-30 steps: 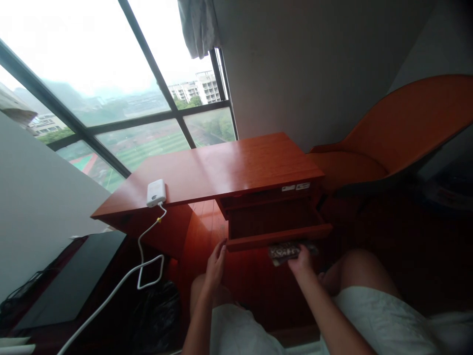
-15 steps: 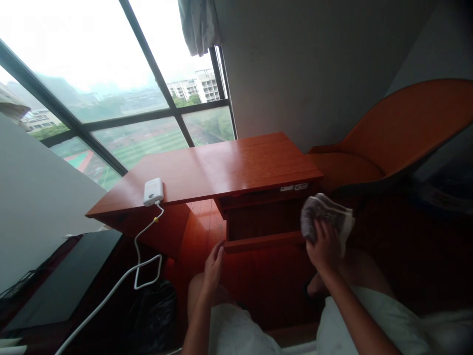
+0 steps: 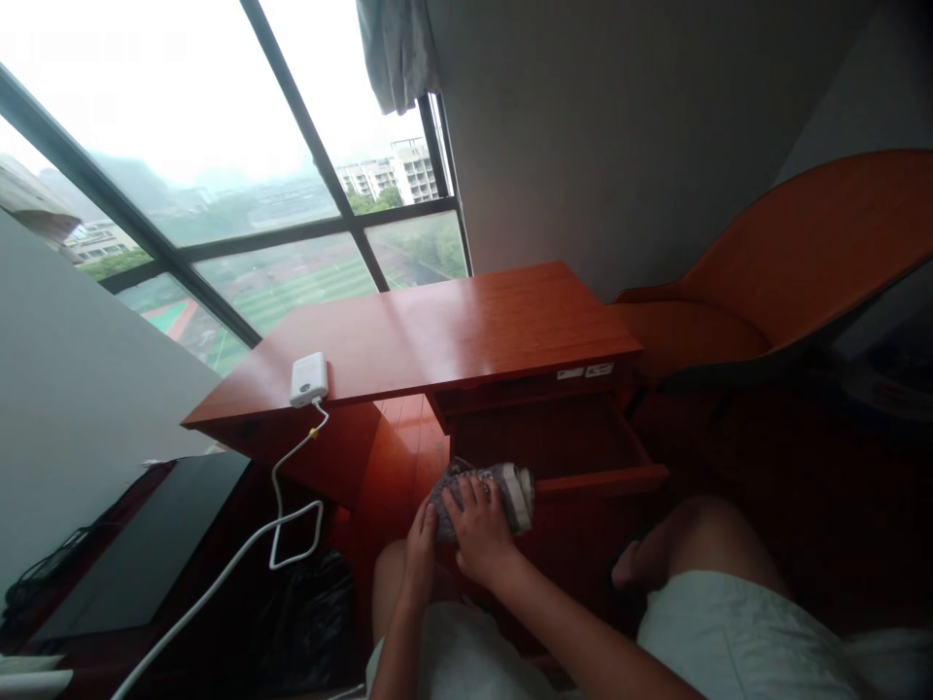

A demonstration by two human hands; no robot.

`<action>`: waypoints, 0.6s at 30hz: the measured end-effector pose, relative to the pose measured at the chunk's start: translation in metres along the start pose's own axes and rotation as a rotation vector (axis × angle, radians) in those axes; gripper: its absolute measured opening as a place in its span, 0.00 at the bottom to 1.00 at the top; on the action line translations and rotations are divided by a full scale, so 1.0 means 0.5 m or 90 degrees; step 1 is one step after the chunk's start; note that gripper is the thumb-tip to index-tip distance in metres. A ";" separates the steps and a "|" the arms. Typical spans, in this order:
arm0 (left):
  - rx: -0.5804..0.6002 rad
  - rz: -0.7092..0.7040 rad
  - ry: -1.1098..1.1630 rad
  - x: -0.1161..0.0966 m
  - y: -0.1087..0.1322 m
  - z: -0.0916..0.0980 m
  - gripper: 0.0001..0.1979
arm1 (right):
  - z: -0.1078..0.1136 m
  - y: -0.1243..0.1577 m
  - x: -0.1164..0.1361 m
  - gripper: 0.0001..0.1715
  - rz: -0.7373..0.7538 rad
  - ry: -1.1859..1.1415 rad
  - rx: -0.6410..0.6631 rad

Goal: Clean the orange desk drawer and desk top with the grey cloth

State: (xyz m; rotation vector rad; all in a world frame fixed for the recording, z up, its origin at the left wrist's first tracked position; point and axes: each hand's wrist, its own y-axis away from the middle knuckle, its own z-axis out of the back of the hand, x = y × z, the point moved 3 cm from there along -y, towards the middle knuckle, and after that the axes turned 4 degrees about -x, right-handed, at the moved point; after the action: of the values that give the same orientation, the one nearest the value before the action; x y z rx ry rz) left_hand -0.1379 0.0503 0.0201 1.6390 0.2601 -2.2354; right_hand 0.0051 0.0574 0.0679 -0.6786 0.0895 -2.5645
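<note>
Hands on a grey patterned folded cloth (image 3: 487, 491) at the open wooden drawer (image 3: 583, 457).
Right hand (image 3: 475, 535) fingers spread over the cloth; left hand (image 3: 421, 544) fingers together, touching its left end.

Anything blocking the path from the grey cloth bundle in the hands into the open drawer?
Nothing visible. Both hands, left hand and right hand, hold the cloth bundle at the front edge of the open drawer. The part of the drawer's inside that shows looks bare, though it is dim.
</note>
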 end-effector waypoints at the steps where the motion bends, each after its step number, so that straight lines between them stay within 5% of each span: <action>1: -0.002 0.006 0.011 0.006 0.004 -0.001 0.29 | 0.004 -0.009 0.001 0.44 0.004 0.018 0.007; 7: -0.036 -0.008 0.058 0.040 0.037 -0.028 0.32 | 0.057 0.004 -0.082 0.41 0.050 0.056 0.044; 18: -0.066 -0.032 -0.003 0.054 0.041 -0.030 0.30 | 0.193 0.203 -0.377 0.41 -0.051 0.059 -0.021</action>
State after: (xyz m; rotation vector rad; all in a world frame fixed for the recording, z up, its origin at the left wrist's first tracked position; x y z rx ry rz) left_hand -0.1237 0.0322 -0.0089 1.5901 0.4140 -2.2225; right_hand 0.2392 0.0620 0.0494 -0.5865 0.1381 -2.6763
